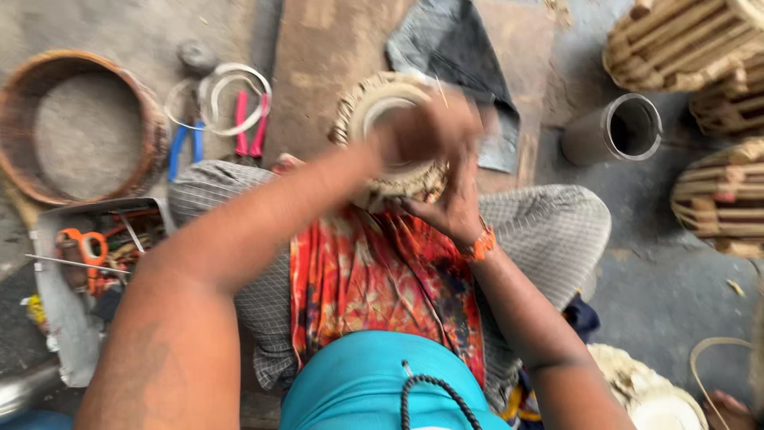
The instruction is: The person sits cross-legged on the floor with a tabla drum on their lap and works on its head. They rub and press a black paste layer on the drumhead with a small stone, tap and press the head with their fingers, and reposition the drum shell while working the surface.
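Observation:
A small round woven cane basket (374, 103) rests on my lap over an orange patterned cloth (382, 279). My left hand (426, 131) lies across its top, blurred, fingers closed on the rim. My right hand (454, 207), with an orange band at the wrist, grips the basket's near side from below. Whether a cane strip runs between my fingers is too blurred to tell.
A large round brown basket (24, 95) sits at the left. Blue and pink pliers (239, 127) lie beside coiled wire. An open metal toolbox (72, 318) holds orange scissors. A metal cylinder (613, 127) and several cane stools (684, 40) stand at the right. A grey cloth (454, 40) lies ahead.

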